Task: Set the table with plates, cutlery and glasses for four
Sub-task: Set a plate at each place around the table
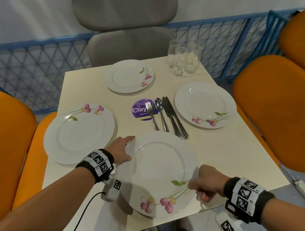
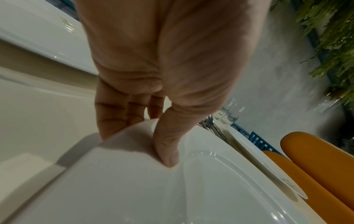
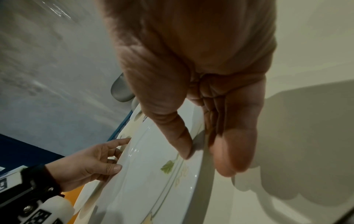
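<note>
A white plate with pink flowers (image 1: 163, 171) is at the table's near edge, held by both hands. My left hand (image 1: 127, 148) grips its left rim, with the thumb (image 2: 168, 151) on top and the fingers underneath. My right hand (image 1: 197, 190) pinches the right rim, thumb (image 3: 180, 144) on top and curled fingers below. Matching plates lie at the left (image 1: 79, 135), far (image 1: 129, 76) and right (image 1: 205, 104) sides. A fork (image 1: 151, 113), a spoon (image 1: 159, 110) and two knives (image 1: 172, 116) lie together in the middle. Several glasses (image 1: 183, 57) stand at the far right corner.
A round purple sticker (image 1: 139, 111) lies under the fork's head. Orange chairs (image 1: 274, 110) flank the cream table (image 1: 216, 153) on both sides, and a grey chair (image 1: 124, 26) stands at the far end. Behind runs a blue lattice fence (image 1: 37, 61).
</note>
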A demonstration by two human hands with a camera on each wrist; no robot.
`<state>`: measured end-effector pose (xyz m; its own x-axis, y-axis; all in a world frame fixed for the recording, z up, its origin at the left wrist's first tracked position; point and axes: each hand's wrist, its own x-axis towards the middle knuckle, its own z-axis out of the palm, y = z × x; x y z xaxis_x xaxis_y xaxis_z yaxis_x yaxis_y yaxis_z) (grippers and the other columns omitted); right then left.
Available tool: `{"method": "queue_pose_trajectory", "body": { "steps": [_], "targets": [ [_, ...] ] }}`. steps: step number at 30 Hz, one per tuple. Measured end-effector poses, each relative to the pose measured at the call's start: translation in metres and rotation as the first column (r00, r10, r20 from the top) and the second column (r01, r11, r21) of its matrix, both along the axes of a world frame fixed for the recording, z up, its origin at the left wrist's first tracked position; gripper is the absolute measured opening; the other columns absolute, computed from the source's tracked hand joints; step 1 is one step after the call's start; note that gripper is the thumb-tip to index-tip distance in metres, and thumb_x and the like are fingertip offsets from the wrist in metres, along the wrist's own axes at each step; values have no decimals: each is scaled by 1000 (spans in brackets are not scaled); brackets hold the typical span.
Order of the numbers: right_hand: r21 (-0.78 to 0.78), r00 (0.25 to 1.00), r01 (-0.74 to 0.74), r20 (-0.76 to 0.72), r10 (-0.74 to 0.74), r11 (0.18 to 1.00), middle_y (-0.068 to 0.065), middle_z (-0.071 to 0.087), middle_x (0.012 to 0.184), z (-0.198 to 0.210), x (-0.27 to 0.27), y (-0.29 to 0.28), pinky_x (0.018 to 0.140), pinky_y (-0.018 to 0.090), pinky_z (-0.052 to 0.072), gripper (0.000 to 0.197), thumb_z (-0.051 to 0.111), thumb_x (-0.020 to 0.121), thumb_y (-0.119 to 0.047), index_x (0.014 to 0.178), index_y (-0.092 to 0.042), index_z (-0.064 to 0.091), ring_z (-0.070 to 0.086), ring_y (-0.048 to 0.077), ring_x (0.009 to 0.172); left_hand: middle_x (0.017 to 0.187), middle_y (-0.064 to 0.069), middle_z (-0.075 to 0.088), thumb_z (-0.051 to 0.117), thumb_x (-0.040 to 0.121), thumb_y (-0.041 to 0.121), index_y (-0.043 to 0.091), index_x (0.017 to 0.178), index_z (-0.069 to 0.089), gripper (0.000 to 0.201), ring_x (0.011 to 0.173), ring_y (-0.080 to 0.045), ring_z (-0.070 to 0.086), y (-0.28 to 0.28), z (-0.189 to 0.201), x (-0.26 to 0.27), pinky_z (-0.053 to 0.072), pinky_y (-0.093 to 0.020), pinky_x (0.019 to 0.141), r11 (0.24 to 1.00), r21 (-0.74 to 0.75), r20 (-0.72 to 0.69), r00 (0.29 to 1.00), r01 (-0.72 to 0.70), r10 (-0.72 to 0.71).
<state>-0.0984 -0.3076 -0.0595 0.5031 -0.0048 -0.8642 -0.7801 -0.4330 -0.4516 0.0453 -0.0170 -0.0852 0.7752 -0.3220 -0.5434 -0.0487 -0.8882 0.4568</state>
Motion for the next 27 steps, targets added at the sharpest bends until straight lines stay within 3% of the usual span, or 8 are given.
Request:
{"method": "queue_pose_trajectory", "body": {
  "steps": [4,8,10,12,17,19,22,27],
  "targets": [
    [-226,986,-149,40,162,963,12,61,59,10,16,1,48,29,53,19,71,77,-16,71,-2,59,57,24,44,120,-10,56,74,78,23,24,150,28,84,108,-25,57,1,7,-3,45,-27,89,1000,17,15,1000,-22,22],
    [-572,900,-283,120,420,770,3,61,77,16,51,0,55,23,48,26,64,82,-34,79,-10,55,60,20,70,107,-6,59,70,83,29,16,145,33,73,92,-22,62,17,17,-22,51,-32,87,993,13,-14,993,-113,114],
    [-620,868,-261,185,461,740,8,64,103,10,68,-1,71,23,46,30,60,87,-33,103,-8,58,60,23,96,89,-6,63,69,83,27,14,132,39,59,71,-20,65,27,17,-38,57,-34,73,983,-2,-106,978,-182,181],
    [-608,845,-217,275,459,764,10,61,120,1,82,0,88,28,46,42,57,89,-29,124,-6,55,57,26,111,82,-14,67,71,83,23,9,119,40,49,63,-23,66,34,15,-55,60,-39,66,964,-37,-246,937,-264,247],
    [-621,804,-237,306,509,747,13,64,112,-8,93,4,85,31,49,35,59,87,-15,122,-8,55,60,27,101,95,-17,64,65,86,7,12,110,40,35,69,-26,70,29,14,-83,60,-44,70,925,-124,-413,866,-359,281],
    [-602,813,-253,291,504,757,12,64,112,-7,89,0,83,30,50,47,61,85,-10,130,-13,50,61,27,100,96,-16,62,65,84,3,12,111,41,37,69,-27,69,28,13,-79,60,-44,70,924,-125,-392,874,-360,288],
    [-543,844,-280,253,472,792,11,66,103,-3,78,-8,70,30,57,59,59,82,-4,136,-20,42,65,25,79,88,-15,60,66,77,-1,8,115,41,46,66,-25,65,26,14,-68,60,-37,64,944,-106,-335,905,-312,262],
    [-445,917,-300,109,383,844,11,60,93,3,55,-20,68,42,61,44,62,76,1,114,-11,45,66,28,72,78,-7,58,63,72,-6,7,114,47,46,64,-22,58,16,16,-47,48,-31,57,967,-61,-228,947,-246,226]
  ]
}}
